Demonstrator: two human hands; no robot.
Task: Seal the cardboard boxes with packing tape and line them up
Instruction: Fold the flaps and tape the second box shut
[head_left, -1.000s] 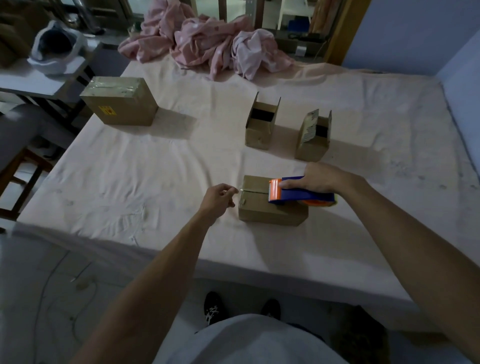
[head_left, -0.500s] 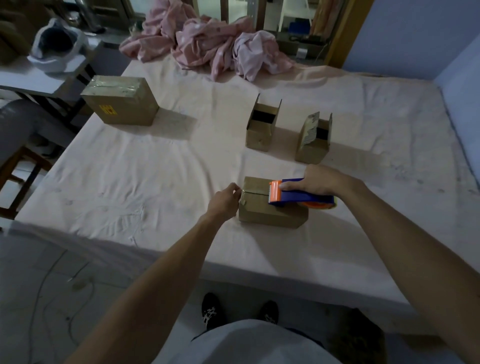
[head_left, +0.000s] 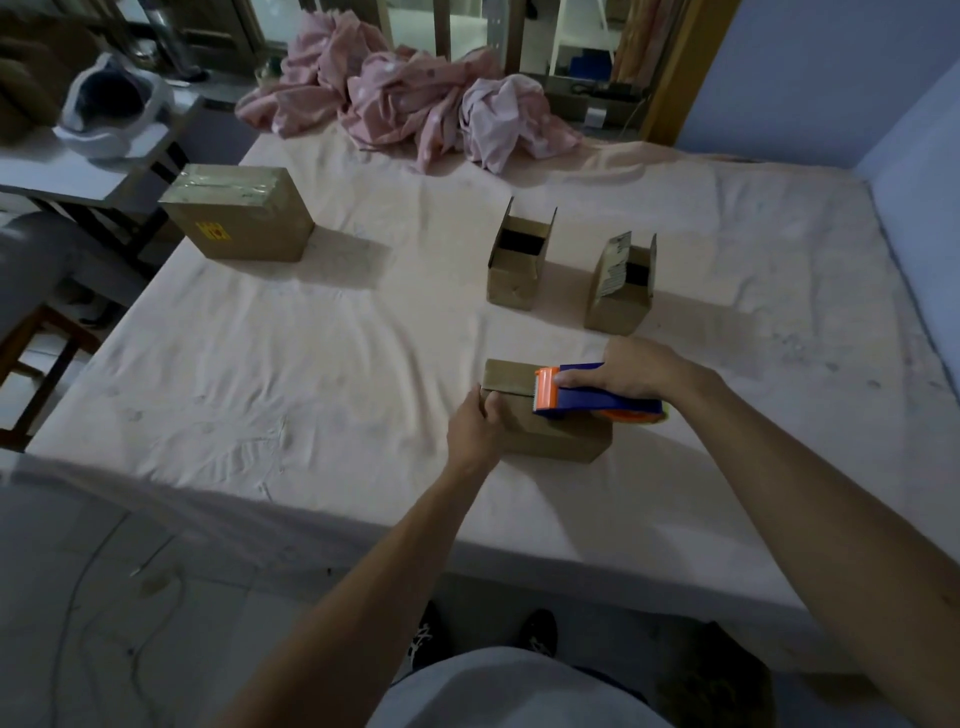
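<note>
Brown cardboard makes up the small closed box (head_left: 550, 437) that lies near the front edge of the bed (head_left: 311, 364), on a pale pink sheet. The left hand (head_left: 475, 428) grips the box's left end, with fingers curled over the top corner. The right hand (head_left: 631, 366) is wrapped around the handle of a blue and orange tape dispenser (head_left: 597, 397), which rests on top of the box with its orange toothed end pointing left, toward the other hand. The roll end of the dispenser overhangs the box's right side.

Farther back on the bed stand two open boxes, apart from each other and from the one being held. The left open box (head_left: 514, 270) has its flaps standing upright and a dark inside. The right open box (head_left: 621, 296) also has raised flaps, one of them bearing a pale printed label. Well to the left, near the bed's edge, sits a larger box (head_left: 239, 218) with shiny tape across its closed top and a yellow sticker on its front face.

A heap of pink cloth (head_left: 415, 104) lies crumpled at the far edge of the bed. Beside the bed on the left is a white bench (head_left: 62, 171) carrying a white bag (head_left: 111, 111) with something dark inside. Dark shoes (head_left: 537, 631) show on the floor below.
</note>
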